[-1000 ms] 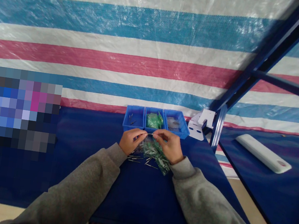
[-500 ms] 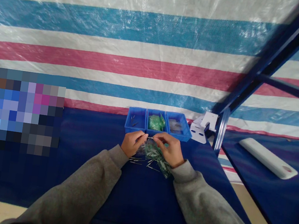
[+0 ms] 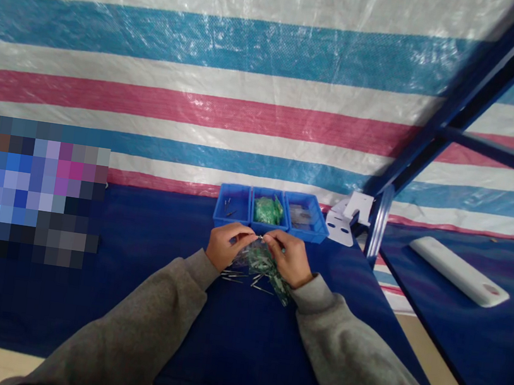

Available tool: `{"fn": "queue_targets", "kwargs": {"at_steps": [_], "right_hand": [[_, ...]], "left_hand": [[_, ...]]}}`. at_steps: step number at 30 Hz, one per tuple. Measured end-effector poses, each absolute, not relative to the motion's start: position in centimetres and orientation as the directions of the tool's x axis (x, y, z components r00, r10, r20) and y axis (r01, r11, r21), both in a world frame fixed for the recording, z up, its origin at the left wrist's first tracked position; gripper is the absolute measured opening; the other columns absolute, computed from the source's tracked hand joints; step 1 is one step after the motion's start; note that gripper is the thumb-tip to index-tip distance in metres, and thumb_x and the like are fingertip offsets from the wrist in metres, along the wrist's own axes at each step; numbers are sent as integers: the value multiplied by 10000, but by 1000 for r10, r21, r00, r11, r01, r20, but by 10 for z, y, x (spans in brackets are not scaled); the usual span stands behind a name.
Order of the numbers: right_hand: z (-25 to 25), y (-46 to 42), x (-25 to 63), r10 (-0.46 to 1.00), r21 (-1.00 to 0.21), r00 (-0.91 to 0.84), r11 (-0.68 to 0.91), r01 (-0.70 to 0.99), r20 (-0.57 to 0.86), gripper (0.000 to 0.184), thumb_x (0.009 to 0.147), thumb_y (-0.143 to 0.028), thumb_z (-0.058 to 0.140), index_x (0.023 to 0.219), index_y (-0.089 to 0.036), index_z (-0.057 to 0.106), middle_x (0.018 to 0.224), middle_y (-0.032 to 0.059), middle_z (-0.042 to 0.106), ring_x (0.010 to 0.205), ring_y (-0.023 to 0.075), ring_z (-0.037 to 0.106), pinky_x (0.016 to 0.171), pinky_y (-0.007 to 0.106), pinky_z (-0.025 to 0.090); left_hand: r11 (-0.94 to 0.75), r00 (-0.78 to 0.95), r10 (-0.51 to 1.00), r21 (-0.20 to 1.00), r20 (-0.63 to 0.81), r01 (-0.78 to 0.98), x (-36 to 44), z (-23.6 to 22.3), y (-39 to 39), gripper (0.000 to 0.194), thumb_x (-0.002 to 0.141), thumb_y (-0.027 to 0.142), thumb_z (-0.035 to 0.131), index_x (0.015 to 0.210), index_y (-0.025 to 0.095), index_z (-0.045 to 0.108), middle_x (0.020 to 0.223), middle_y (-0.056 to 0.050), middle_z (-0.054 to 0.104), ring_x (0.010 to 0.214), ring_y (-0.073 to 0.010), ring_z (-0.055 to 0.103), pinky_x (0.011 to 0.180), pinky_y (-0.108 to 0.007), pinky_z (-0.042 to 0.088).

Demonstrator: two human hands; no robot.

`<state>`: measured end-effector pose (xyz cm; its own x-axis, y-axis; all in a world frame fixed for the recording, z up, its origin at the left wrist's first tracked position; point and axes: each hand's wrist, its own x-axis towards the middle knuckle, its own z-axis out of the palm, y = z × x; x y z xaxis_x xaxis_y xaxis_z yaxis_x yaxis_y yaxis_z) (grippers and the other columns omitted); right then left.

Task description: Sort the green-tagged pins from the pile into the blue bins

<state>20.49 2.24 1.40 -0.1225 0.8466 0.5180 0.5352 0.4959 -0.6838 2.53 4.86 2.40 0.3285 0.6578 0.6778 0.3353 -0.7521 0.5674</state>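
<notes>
My left hand [image 3: 225, 245] and my right hand [image 3: 291, 258] meet fingertip to fingertip over the table. Both are closed in a pinch on a small thin metal piece [image 3: 260, 237], mostly covered by the fingers. Right below them lies a clear and green plastic bag [image 3: 269, 272], with slim metal pins [image 3: 263, 287] scattered beside it and more pins [image 3: 232, 275] under my left wrist. Just beyond my fingers stand three joined blue bins: the left bin [image 3: 230, 221] has a few thin metal pieces, the middle bin [image 3: 269, 227] green plastic-wrapped stuff, the right bin [image 3: 308, 234] greyish small items.
White bent plates with holes [image 3: 342, 228] sit right of the bins, by a blue metal post [image 3: 379, 222]. A long white object [image 3: 460, 272] lies on the neighbouring table past a gap. A striped tarp [image 3: 249, 115] hangs behind. The far left is pixelated.
My fingertips have come closer together, so less of the metal piece shows between them. The bins, bag and loose pins stay where they were.
</notes>
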Motion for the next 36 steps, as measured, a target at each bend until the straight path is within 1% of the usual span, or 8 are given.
{"fn": "queue_targets", "kwargs": {"at_steps": [4,9,14,20,23,26,29,36], "right_hand": [[15,23,204,861,-693,-94,462,553,500,374,925,-405,429,692,-177,613,548,-11,548,511,121,517,549,239,364],[16,24,206,871,-744,35,397,538,490,398,928,-424,412,722,-173,643,552,-10,552,507,118,529,536,234,369],[17,23,207,863,-726,16,413,550,504,399,930,-413,410,721,-169,647,544,-8,547,511,120,529,530,234,361],[19,22,207,856,-726,53,402,558,515,401,929,-411,410,729,-167,658,552,-4,560,518,120,537,543,234,372],[21,21,208,852,-723,50,410,556,521,393,925,-412,418,735,-167,659,552,-4,561,507,118,522,538,238,372],[22,20,207,852,-728,19,436,530,523,358,912,-410,443,765,-167,660,572,-2,577,505,117,507,536,243,378],[22,17,206,858,-739,-63,474,478,510,301,888,-407,490,829,-172,669,651,15,632,541,126,533,547,247,403],[21,17,203,862,-743,-149,495,450,485,242,857,-401,537,843,-189,654,674,20,637,551,136,534,541,256,416]], "left_hand": [[-746,301,665,593,684,302,26,26,48,151,854,281,574,800,152,628,789,-56,677,703,-134,620,668,-252,491],[-650,305,746,747,592,139,28,20,50,135,919,259,457,832,157,474,1009,-119,669,860,-151,658,733,-280,528],[-658,333,745,720,578,223,29,17,52,129,921,265,459,881,154,511,801,-54,669,665,-117,639,662,-251,515],[-770,388,637,547,666,327,26,22,51,169,888,274,526,904,175,663,846,-56,701,798,-161,651,751,-274,493],[-717,326,697,625,639,308,26,19,52,164,870,288,555,928,178,660,748,-25,689,665,-132,633,665,-243,483],[-615,262,787,747,559,254,27,15,53,214,851,304,579,1019,172,591,536,55,574,469,-84,524,533,-200,429],[-536,234,838,822,492,193,29,15,53,259,835,312,596,1043,175,525,476,94,495,418,-65,457,492,-182,391],[-508,266,847,848,460,152,30,19,49,247,843,323,580,1032,175,521,456,99,480,381,-53,426,464,-169,383]]}}
